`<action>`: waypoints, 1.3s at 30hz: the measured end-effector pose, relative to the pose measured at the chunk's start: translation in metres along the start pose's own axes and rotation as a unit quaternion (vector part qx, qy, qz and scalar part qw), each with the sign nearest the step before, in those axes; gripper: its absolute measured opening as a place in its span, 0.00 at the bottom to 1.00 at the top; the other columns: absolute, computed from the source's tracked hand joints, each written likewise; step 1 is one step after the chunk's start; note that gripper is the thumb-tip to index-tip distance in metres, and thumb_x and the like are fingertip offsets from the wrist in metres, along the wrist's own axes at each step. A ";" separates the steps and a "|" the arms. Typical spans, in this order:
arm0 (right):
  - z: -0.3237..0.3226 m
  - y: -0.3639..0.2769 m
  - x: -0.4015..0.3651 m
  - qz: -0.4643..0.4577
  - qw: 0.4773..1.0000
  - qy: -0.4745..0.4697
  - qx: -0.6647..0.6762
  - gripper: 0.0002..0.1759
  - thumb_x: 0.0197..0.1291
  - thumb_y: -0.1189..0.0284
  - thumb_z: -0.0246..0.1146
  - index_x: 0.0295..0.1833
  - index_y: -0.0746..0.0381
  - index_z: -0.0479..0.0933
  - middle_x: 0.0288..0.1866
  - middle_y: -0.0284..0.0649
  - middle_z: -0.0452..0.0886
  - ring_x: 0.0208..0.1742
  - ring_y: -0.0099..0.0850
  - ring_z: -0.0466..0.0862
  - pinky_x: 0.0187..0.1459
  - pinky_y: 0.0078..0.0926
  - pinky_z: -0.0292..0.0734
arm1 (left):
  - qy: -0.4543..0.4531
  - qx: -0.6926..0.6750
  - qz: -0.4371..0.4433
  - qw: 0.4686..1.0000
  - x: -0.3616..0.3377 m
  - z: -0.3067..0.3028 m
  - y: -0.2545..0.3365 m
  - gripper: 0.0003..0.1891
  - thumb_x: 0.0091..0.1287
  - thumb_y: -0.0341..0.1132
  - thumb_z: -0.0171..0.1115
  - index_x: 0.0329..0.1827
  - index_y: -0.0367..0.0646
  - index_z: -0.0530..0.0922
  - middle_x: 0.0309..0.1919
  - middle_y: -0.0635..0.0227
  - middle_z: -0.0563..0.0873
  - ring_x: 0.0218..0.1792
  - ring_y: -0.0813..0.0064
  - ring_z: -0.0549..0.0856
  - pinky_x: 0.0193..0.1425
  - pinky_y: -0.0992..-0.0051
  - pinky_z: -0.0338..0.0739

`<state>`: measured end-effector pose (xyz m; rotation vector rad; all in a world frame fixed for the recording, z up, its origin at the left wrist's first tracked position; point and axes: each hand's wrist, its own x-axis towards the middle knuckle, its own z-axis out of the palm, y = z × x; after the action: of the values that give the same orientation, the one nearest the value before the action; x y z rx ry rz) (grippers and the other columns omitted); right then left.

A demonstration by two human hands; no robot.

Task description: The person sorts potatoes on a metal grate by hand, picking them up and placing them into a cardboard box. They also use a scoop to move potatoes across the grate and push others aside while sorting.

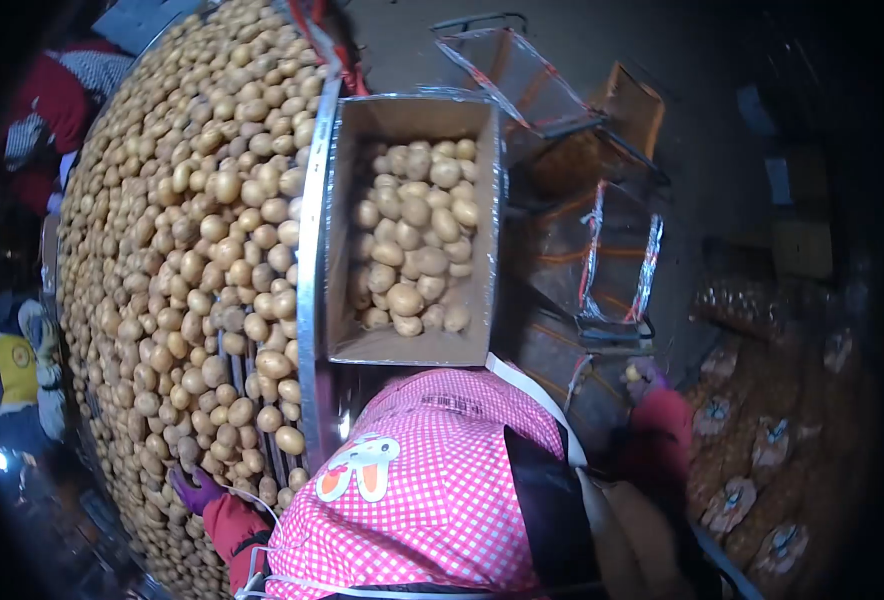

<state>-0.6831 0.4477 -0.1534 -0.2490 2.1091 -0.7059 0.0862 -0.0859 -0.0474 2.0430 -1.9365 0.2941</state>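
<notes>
My left hand (198, 491), in a purple glove, reaches onto a broad heap of potatoes (212, 270). Its fingers are apart and touch potatoes at the lower left, with none clearly gripped. Out to the right, my right hand (650, 377), also gloved in purple, is closed on a pale potato (632, 373); this spot is dim and slightly blurred. Between the hands, beyond my pink checked apron (442, 480), stands a cardboard box (412, 115) lined with clear plastic. Potatoes (412, 240) cover its bottom.
A metal rail (314, 230) separates the potato heap from the box. Wire-framed crates (622, 255) with taped rims stand to the right. Filled sacks (772, 440) lie at the lower right. People (57, 110) in work clothes are along the far left side.
</notes>
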 end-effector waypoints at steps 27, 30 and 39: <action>0.426 -0.653 0.068 -0.708 0.586 -0.037 -0.392 0.35 0.52 0.53 0.69 0.69 0.36 0.73 0.79 0.46 0.63 0.75 0.57 0.64 0.73 0.57 0.59 | 0.091 0.026 -0.067 0.993 0.000 -0.025 0.045 0.23 0.56 0.36 0.71 0.57 0.43 0.82 0.58 0.57 0.83 0.61 0.56 0.80 0.70 0.52 0.68; 0.464 -0.660 0.042 -0.686 0.499 -0.075 -0.524 0.36 0.51 0.43 0.67 0.69 0.28 0.71 0.83 0.39 0.55 0.79 0.56 0.58 0.75 0.68 0.46 | 0.079 0.008 -0.076 0.994 0.010 -0.037 0.055 0.24 0.56 0.36 0.71 0.57 0.43 0.81 0.58 0.57 0.82 0.61 0.55 0.80 0.70 0.52 0.67; 0.534 -0.778 0.134 -0.722 0.452 0.056 -0.521 0.16 0.55 0.55 0.66 0.48 0.48 0.81 0.75 0.47 0.67 0.73 0.59 0.65 0.68 0.53 0.69 | 0.037 0.011 -0.099 0.994 0.020 -0.041 0.059 0.24 0.58 0.34 0.69 0.58 0.38 0.80 0.58 0.53 0.82 0.61 0.50 0.78 0.70 0.53 0.68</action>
<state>-0.3979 -0.4559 -0.0467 -2.9325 1.6305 -0.0252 0.0313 -0.0915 0.0030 2.1846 -1.6792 0.3391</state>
